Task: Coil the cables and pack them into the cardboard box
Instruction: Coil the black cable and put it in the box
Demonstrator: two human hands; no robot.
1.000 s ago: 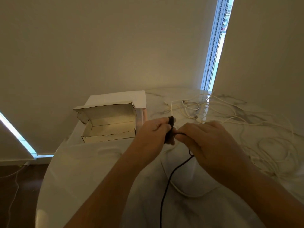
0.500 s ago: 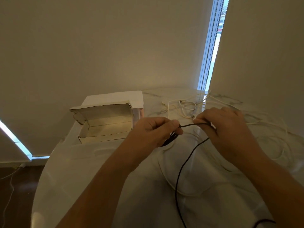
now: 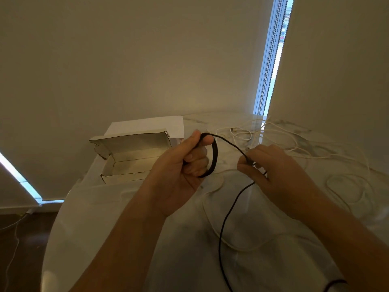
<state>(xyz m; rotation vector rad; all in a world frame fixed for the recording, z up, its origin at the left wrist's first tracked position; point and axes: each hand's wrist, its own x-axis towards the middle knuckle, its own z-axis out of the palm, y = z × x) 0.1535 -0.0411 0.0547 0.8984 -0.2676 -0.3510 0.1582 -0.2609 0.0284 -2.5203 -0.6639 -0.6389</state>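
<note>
While the open cardboard box [image 3: 130, 159] sits at the far left of the marble table [image 3: 105, 228], lid flap up and inside looking bare as far as can be seen, the coiling is only part done. Next to it, the left hand [image 3: 181, 171] is curled round a small bundle of black cable [image 3: 212, 157], thumb on top, a few loops sticking out to the right of the fist. From the top of that bundle the cable runs taut across to the right hand [image 3: 271, 171], which pinches it btwn thumb and fingers, then drops down toward the near edge of the table and out of view.

Step in hand, I'd say: winding another turn of black cable onto the bundle. Next move prob. needs the right hand to bring its slack round to the left w/o letting the loops spring open, and the left thumb to lift just enough to trap the new turn. A good length looks left to wind.

Further right, the white cables [image 3: 294, 148] lie loose and tangled over the table, none coiled, none in the box, so most of the job is ahead.
</note>
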